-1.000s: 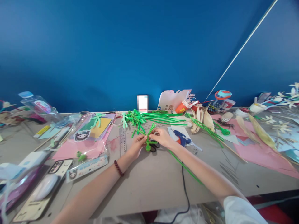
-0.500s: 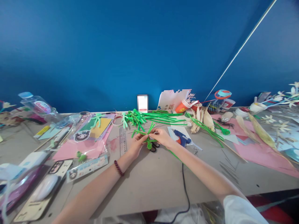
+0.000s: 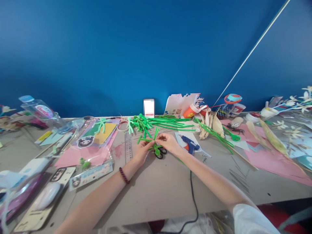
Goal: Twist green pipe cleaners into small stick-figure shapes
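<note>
The person's left hand and right hand met over the grey table, just in front of the loose heap of green pipe cleaners. Both hands were closed in a fingertip pinch on one small green pipe-cleaner figure, the left gripping its near side, the right its far side, with short twisted ends sticking up between them. The figure hung just above a pair of black scissors lying on the table. A metal ruler lay just left of the left hand. A blue glue gun rested just right of the right hand, its black cord trailing toward the table's near edge.
</note>
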Action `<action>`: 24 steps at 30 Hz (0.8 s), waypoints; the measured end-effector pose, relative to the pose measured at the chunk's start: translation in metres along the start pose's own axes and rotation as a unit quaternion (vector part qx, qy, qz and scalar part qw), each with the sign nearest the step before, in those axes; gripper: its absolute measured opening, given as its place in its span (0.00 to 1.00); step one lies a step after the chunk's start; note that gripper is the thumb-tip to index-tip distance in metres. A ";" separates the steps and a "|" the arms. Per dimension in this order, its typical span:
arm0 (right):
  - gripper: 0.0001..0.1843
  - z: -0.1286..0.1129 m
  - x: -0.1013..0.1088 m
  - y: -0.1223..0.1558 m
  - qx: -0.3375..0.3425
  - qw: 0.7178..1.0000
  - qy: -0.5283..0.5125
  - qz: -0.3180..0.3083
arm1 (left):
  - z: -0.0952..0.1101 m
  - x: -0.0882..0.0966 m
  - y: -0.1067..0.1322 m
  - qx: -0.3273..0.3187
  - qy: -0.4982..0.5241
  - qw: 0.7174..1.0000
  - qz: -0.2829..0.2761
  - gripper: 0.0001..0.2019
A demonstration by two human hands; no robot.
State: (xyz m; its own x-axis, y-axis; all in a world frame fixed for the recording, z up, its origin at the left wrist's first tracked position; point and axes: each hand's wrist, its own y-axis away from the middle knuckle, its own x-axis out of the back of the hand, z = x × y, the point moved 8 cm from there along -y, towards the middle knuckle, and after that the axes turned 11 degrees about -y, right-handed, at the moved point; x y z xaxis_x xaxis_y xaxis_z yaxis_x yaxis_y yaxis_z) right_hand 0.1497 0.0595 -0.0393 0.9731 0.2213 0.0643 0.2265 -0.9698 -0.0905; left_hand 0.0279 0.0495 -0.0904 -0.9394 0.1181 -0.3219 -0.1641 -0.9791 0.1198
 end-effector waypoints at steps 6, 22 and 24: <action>0.09 -0.003 0.000 0.000 0.011 1.000 0.010 0.002 | 0.002 -0.005 -0.001 -0.007 0.008 0.999 -0.038 0.12; 0.06 -0.038 -0.014 0.006 0.196 0.968 0.112 -0.109 | -0.001 -0.010 0.003 0.029 0.028 0.994 -0.101 0.11; 0.06 -0.041 -0.015 0.007 0.206 0.965 0.108 -0.122 | 0.002 -0.013 0.005 0.025 0.028 0.991 -0.128 0.10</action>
State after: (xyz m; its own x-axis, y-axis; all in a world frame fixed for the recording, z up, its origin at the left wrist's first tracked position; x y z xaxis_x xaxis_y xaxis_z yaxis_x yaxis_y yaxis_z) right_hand 0.1352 0.0450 -0.0004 0.8675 0.3684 0.3343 0.4883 -0.7589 -0.4308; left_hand 0.0388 0.0435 -0.0841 -0.8470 0.3510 -0.3992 -0.4111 -0.9086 0.0733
